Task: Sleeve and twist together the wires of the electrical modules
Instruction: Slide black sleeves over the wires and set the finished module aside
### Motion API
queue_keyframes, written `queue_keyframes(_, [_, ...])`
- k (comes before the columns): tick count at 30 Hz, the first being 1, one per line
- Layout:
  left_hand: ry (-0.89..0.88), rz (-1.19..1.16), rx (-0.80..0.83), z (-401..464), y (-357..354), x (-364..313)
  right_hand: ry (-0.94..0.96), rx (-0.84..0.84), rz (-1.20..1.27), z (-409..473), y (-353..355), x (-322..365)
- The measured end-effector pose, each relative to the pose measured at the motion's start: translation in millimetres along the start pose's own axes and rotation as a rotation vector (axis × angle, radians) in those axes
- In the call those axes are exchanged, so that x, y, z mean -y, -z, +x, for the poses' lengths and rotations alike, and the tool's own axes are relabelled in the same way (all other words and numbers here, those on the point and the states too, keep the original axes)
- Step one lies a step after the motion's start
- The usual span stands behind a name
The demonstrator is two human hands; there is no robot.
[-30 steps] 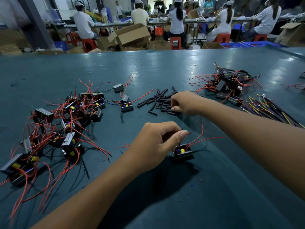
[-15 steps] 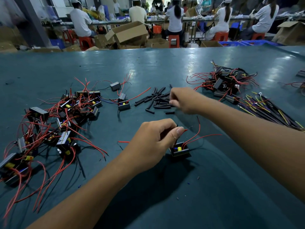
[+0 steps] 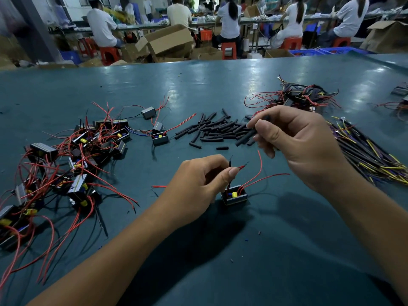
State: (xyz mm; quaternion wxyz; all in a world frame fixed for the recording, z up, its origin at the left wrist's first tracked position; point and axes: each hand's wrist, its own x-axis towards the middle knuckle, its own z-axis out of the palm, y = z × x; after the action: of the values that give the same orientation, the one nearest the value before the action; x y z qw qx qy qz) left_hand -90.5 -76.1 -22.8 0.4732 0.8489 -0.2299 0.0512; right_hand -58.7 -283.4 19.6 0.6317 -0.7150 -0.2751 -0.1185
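Teal worktable [image 3: 198,89]: left hand [image 3: 194,188] pinches the wires of a module [image 3: 234,195] resting mid-table, right hand [image 3: 293,142] pinches a black sleeve [image 3: 247,136] above the sleeve pile [image 3: 212,131]; module heap [image 3: 66,160] left.

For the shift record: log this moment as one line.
step: sleeving | left hand: pinches wires of module | right hand: holds black sleeve over sleeve pile | sleeve not yet on wire

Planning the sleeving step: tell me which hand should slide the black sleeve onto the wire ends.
Right. The right hand already pinches a black sleeve just above the wire ends, which the left hand pinches upright over the module.
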Motion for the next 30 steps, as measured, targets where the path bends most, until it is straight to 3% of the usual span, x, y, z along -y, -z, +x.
queue_keyframes(8, [-0.027,0.024,-0.009,0,0,-2,0.059,0.026,-0.149,-6,-8,4])
queue_keyframes(16, [-0.028,0.013,-0.010,-1,2,-5,0.037,-0.024,-0.085,-4,-6,4])
queue_keyframes(24, [-0.053,0.018,-0.021,0,2,-4,0.028,0.055,-0.157,-7,-11,1])
queue_keyframes(30, [-0.073,0.009,-0.023,1,2,-2,0.057,-0.034,-0.228,-7,-13,2])
